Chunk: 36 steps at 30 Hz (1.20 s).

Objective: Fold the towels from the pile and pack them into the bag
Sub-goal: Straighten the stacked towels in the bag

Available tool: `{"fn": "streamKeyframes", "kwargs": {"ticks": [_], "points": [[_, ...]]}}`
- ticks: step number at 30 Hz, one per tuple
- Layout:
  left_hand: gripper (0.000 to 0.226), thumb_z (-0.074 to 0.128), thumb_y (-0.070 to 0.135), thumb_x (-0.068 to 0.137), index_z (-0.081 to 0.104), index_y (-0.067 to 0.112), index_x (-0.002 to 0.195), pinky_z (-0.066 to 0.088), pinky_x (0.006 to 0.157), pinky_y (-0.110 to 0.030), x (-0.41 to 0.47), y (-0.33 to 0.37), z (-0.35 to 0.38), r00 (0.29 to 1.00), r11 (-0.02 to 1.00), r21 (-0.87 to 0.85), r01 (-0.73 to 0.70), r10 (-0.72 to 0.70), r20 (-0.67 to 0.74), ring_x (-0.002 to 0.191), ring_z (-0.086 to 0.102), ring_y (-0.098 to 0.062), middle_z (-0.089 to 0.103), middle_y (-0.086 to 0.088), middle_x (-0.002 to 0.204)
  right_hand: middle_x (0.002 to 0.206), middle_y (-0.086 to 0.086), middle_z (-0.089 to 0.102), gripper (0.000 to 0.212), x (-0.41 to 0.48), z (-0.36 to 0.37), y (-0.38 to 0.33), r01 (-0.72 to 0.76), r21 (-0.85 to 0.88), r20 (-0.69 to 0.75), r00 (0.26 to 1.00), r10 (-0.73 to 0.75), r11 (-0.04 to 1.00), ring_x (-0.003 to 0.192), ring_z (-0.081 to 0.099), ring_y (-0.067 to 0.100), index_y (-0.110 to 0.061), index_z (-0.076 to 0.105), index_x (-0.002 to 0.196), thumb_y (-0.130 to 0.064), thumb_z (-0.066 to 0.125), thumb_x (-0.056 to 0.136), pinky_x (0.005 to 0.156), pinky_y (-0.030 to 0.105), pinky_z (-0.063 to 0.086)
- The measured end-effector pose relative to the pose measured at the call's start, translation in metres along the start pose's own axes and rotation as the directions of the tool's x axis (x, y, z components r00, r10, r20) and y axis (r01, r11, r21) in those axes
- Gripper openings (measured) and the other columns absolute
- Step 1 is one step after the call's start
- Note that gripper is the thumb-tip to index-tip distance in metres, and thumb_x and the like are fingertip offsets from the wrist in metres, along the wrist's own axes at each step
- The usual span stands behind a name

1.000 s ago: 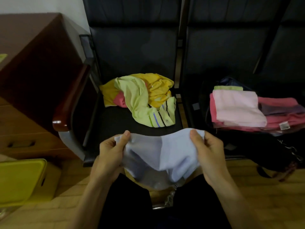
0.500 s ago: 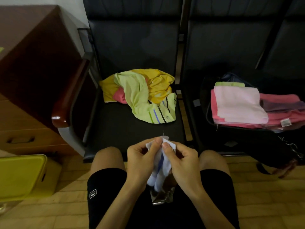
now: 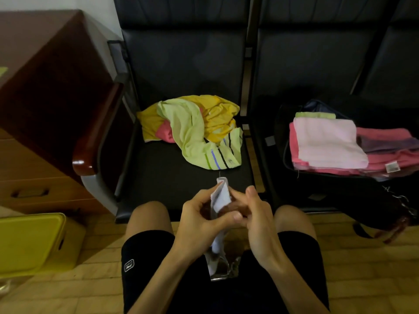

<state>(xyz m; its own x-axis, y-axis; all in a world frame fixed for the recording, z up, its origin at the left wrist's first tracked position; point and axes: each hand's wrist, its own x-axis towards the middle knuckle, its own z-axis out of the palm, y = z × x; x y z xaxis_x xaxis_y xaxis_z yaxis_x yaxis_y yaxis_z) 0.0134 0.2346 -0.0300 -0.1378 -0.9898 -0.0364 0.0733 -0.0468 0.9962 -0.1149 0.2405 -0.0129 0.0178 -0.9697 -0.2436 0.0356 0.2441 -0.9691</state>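
White cloth first: a small white towel (image 3: 221, 196), folded into a narrow upright strip, is held over the lap, and its lower end hangs between the knees. I read the left hand (image 3: 199, 214) as clamped on it, fingers curled round the strip and thumb laid across the front. The right hand (image 3: 257, 223) stands close against the strip's other side with its fingers pointing up and nearly straight; I cannot tell if it pinches the cloth. Ahead on the black padded chair seat (image 3: 170, 177) lies the loose pile of yellow, lime-green and pink towels (image 3: 192, 130). On the next seat to the right, the open black bag (image 3: 280, 132) holds a folded pale pink towel (image 3: 326, 141) over darker pink ones. A brown wooden cabinet (image 3: 45, 87) and a yellow plastic box (image 3: 29, 241) are at far left.
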Motion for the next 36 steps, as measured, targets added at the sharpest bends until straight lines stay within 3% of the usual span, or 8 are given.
{"fn": "streamKeyframes", "kwargs": {"ticks": [4, 12, 15, 18, 23, 28, 32, 36], "points": [[0.031, 0.078, 0.01, 0.08, 0.07, 0.025, 0.106, 0.056, 0.077, -0.026, 0.004, -0.005, 0.0, 0.994, 0.99, 0.134, -0.041, 0.055, -0.099, 0.09, 0.07, -0.015, 0.072, -0.001, 0.097, 0.09, 0.002, 0.077, 0.057, -0.001, -0.006, -0.007, -0.013, 0.078, 0.113, 0.994, 0.004, 0.997, 0.088, 0.074, 0.016, -0.036, 0.076, 0.082, -0.066, 0.028, 0.092, 0.075, 0.03, 0.06], [0.018, 0.06, 0.011, 0.094, 0.075, 0.014, 0.103, 0.056, 0.082, -0.033, 0.021, 0.003, -0.02, 0.99, 0.965, 0.225, -0.138, 0.131, 0.047, 0.095, 0.07, -0.019, 0.074, -0.002, 0.097, 0.091, 0.0, 0.074, 0.014, 0.028, -0.04, 0.019, 0.063, -0.083, -0.166, 0.983, -0.076, 0.995, 0.093, 0.071, 0.015, -0.024, 0.07, 0.101, -0.015, 0.067, 0.092, 0.07, 0.028, 0.059], [0.021, 0.058, 0.012, 0.092, 0.073, 0.008, 0.106, 0.052, 0.082, -0.023, 0.031, 0.018, -0.026, 0.971, 0.975, 0.154, -0.158, 0.125, 0.206, 0.099, 0.07, -0.015, 0.076, -0.001, 0.102, 0.107, -0.001, 0.073, 0.03, 0.048, -0.049, 0.024, -0.022, -0.005, -0.054, 0.998, 0.021, 1.0, 0.105, 0.067, 0.011, -0.026, 0.063, 0.115, -0.011, 0.069, 0.089, 0.09, 0.03, 0.056], [0.023, 0.053, 0.005, 0.094, 0.07, 0.003, 0.11, 0.053, 0.082, -0.022, 0.043, 0.041, -0.027, 0.933, 0.984, 0.114, -0.139, 0.091, 0.349, 0.099, 0.071, -0.015, 0.076, -0.003, 0.102, 0.111, 0.004, 0.073, 0.026, 0.065, -0.049, 0.011, -0.21, 0.115, 0.143, 0.971, 0.193, 0.971, 0.103, 0.069, 0.015, -0.022, 0.064, 0.119, -0.019, 0.064, 0.093, 0.089, 0.03, 0.054], [0.026, 0.045, 0.006, 0.099, 0.067, -0.002, 0.111, 0.051, 0.088, -0.032, 0.06, 0.075, -0.031, 0.852, 0.979, 0.12, -0.165, 0.081, 0.517, 0.1, 0.067, -0.026, 0.072, -0.01, 0.103, 0.079, 0.002, 0.069, 0.032, 0.067, -0.05, -0.007, -0.393, 0.094, 0.427, 0.846, 0.32, 0.915, 0.074, 0.066, 0.015, -0.018, 0.078, 0.07, -0.027, 0.056, 0.091, 0.077, 0.029, 0.049], [0.027, 0.049, 0.016, 0.098, 0.07, 0.003, 0.11, 0.057, 0.087, -0.034, 0.067, 0.099, -0.052, 0.903, 0.92, 0.306, -0.246, 0.103, 0.417, 0.101, 0.07, -0.023, 0.074, -0.008, 0.103, 0.088, 0.006, 0.076, 0.015, 0.069, -0.065, -0.048, 0.083, 0.134, 0.112, 0.989, -0.099, 0.988, 0.084, 0.071, 0.016, -0.014, 0.076, 0.085, -0.023, 0.064, 0.084, 0.078, 0.029, 0.056], [0.034, 0.06, 0.03, 0.089, 0.075, 0.001, 0.097, 0.055, 0.077, -0.054, 0.073, 0.083, -0.065, 0.945, 0.812, 0.485, -0.325, 0.288, 0.153, 0.086, 0.067, -0.038, 0.072, -0.02, 0.09, 0.081, 0.014, 0.072, 0.025, 0.054, -0.074, -0.095, 0.498, -0.274, 0.02, 0.858, -0.512, 0.823, 0.074, 0.062, 0.01, -0.009, 0.072, 0.082, -0.022, 0.057, 0.098, 0.067, 0.026, 0.05], [0.027, 0.061, 0.029, 0.087, 0.076, 0.008, 0.094, 0.059, 0.073, -0.035, 0.066, 0.081, -0.06, 0.933, 0.832, 0.436, -0.342, 0.356, 0.053, 0.085, 0.069, -0.023, 0.074, -0.008, 0.087, 0.083, 0.022, 0.067, 0.039, 0.042, -0.069, -0.104, 0.541, -0.391, 0.075, 0.825, -0.561, 0.744, 0.07, 0.061, 0.023, 0.002, 0.067, 0.086, -0.03, 0.052, 0.101, 0.067, 0.041, 0.05]]}}
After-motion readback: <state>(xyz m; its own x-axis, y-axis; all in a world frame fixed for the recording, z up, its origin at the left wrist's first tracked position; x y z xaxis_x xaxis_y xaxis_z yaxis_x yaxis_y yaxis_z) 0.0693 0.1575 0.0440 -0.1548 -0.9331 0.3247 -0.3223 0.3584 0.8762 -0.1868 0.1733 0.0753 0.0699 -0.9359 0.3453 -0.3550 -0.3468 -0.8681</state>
